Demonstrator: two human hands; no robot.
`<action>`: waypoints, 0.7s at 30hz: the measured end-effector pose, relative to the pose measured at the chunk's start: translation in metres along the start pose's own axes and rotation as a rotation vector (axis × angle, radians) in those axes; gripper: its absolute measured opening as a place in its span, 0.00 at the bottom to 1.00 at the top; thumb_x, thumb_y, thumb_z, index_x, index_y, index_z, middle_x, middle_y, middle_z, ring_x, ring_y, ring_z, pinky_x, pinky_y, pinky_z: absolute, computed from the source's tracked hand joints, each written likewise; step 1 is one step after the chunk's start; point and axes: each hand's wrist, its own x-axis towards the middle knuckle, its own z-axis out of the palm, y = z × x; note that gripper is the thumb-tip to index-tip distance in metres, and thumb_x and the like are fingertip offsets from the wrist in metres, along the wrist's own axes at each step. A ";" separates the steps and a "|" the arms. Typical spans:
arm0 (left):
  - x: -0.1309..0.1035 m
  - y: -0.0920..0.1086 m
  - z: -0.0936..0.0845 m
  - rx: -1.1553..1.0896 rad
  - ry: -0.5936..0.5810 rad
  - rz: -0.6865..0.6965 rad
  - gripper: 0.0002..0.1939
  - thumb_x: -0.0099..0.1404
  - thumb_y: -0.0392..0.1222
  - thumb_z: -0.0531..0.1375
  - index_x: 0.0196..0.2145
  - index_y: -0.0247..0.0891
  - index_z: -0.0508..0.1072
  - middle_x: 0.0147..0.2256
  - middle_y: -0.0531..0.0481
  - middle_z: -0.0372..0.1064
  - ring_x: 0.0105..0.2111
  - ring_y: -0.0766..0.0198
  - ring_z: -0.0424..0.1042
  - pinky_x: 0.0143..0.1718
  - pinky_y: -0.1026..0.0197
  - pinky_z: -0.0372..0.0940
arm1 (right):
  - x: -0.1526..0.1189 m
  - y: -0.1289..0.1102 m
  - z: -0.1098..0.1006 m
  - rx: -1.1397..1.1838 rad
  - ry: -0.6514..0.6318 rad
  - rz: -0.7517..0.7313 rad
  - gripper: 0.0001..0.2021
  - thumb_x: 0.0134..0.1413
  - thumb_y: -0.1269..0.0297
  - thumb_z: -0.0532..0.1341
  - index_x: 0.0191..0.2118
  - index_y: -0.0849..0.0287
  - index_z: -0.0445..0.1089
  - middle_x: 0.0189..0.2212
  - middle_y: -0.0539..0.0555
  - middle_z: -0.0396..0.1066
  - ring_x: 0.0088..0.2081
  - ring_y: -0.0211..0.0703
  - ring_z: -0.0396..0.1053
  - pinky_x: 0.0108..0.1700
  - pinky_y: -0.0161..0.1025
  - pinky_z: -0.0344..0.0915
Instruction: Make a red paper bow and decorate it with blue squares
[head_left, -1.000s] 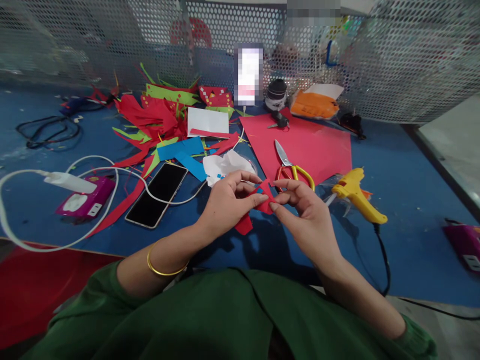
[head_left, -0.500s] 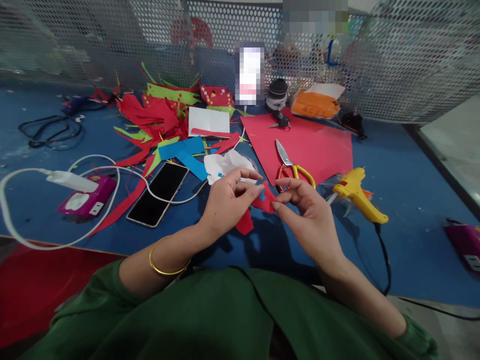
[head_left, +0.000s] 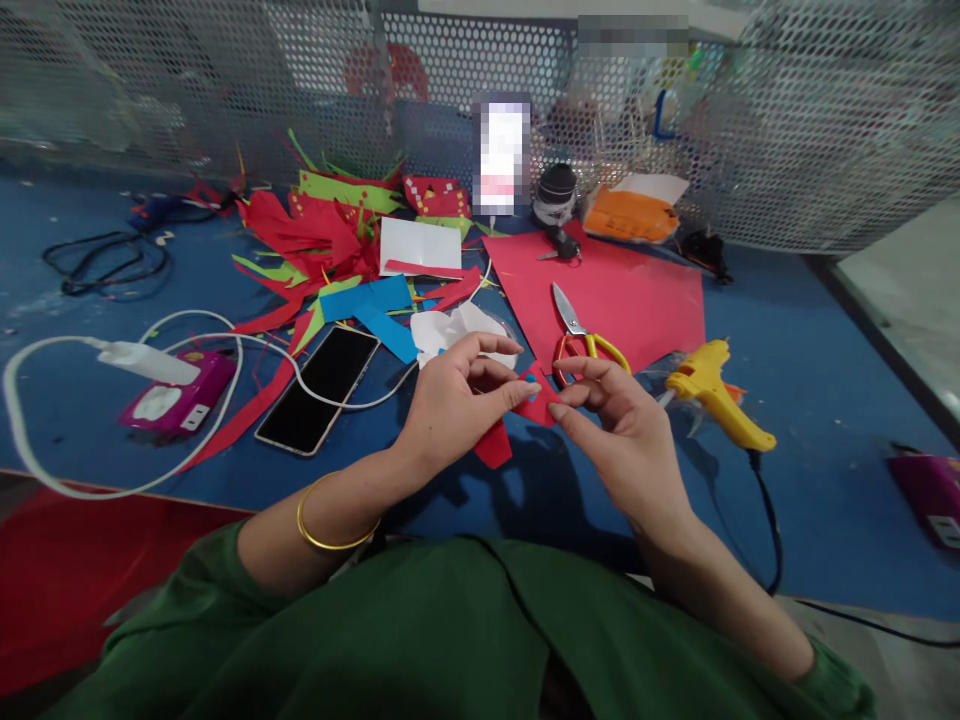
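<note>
Between my two hands is a strip of red paper (head_left: 541,406) with a small blue paper piece (head_left: 532,380) on it. My left hand (head_left: 469,395) pinches the strip, its thumb tip over part of the blue piece. From under that hand a red end (head_left: 494,446) hangs down. My right hand (head_left: 619,420) grips the strip's other side between thumb and fingers. Just beyond the left fingers lies crumpled white paper (head_left: 457,325). Scissors (head_left: 577,325) with red and yellow handles rest past the right fingers, partly on a red sheet (head_left: 630,290).
A yellow glue gun (head_left: 720,392) lies at right, its cord running off the front edge. Left are a dark phone (head_left: 319,390), a purple power box (head_left: 180,395) with a white cable, blue paper strips (head_left: 367,300) and piled red scraps (head_left: 307,230). A perforated metal screen (head_left: 435,60) stands behind.
My left thumb has slid right onto the blue piece, covering part of it. Both hands still hold the red strip, and the view has shifted slightly.
</note>
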 end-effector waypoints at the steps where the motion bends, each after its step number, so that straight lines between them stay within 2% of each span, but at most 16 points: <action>1: 0.000 0.000 0.000 0.009 -0.003 -0.003 0.19 0.55 0.41 0.71 0.43 0.36 0.73 0.27 0.53 0.77 0.30 0.63 0.77 0.35 0.63 0.70 | 0.000 0.000 0.000 0.000 -0.004 0.001 0.17 0.51 0.68 0.66 0.48 0.54 0.70 0.28 0.44 0.70 0.33 0.36 0.69 0.41 0.37 0.66; 3: -0.001 0.001 0.000 0.021 0.006 -0.003 0.17 0.56 0.41 0.70 0.42 0.36 0.73 0.26 0.53 0.77 0.29 0.64 0.77 0.34 0.63 0.69 | 0.000 0.000 0.001 -0.001 -0.005 -0.002 0.17 0.51 0.68 0.66 0.48 0.54 0.70 0.28 0.43 0.70 0.33 0.36 0.69 0.41 0.37 0.66; 8: 0.000 0.000 -0.001 0.015 0.048 0.026 0.14 0.63 0.50 0.66 0.40 0.37 0.74 0.25 0.52 0.77 0.26 0.64 0.75 0.27 0.64 0.66 | 0.000 0.001 0.000 -0.010 0.019 -0.018 0.17 0.52 0.68 0.66 0.49 0.53 0.70 0.28 0.44 0.71 0.33 0.35 0.69 0.40 0.37 0.66; 12: -0.001 -0.001 -0.001 0.045 -0.006 0.002 0.17 0.57 0.43 0.70 0.42 0.37 0.73 0.25 0.54 0.77 0.26 0.64 0.76 0.31 0.64 0.68 | -0.001 -0.001 0.001 -0.025 0.008 -0.026 0.17 0.53 0.67 0.66 0.49 0.54 0.70 0.28 0.44 0.71 0.33 0.36 0.70 0.40 0.37 0.68; 15: -0.001 0.000 -0.001 0.041 -0.004 0.002 0.16 0.59 0.45 0.69 0.42 0.37 0.74 0.24 0.53 0.76 0.27 0.63 0.77 0.30 0.64 0.68 | -0.001 -0.002 0.003 -0.061 0.006 -0.064 0.16 0.54 0.67 0.65 0.49 0.54 0.70 0.28 0.45 0.71 0.32 0.37 0.71 0.39 0.38 0.69; 17: 0.000 0.000 -0.002 -0.009 0.036 0.081 0.17 0.64 0.50 0.66 0.44 0.36 0.73 0.31 0.48 0.79 0.31 0.62 0.79 0.32 0.63 0.70 | -0.002 -0.002 0.002 -0.144 0.079 -0.174 0.15 0.55 0.68 0.65 0.49 0.54 0.69 0.29 0.46 0.73 0.32 0.39 0.73 0.39 0.40 0.70; 19: 0.000 0.001 -0.003 -0.072 0.118 0.207 0.17 0.67 0.51 0.63 0.46 0.36 0.73 0.39 0.44 0.80 0.35 0.62 0.80 0.34 0.62 0.72 | -0.003 -0.001 -0.002 -0.316 0.248 -0.395 0.17 0.56 0.69 0.65 0.51 0.52 0.68 0.31 0.48 0.75 0.35 0.42 0.75 0.44 0.46 0.71; 21: 0.001 0.001 -0.005 -0.094 0.250 0.350 0.14 0.67 0.50 0.64 0.44 0.37 0.73 0.41 0.44 0.79 0.37 0.62 0.79 0.34 0.63 0.72 | -0.004 0.000 -0.010 -0.513 0.387 -0.609 0.18 0.55 0.69 0.66 0.51 0.50 0.68 0.33 0.49 0.78 0.38 0.46 0.76 0.50 0.52 0.68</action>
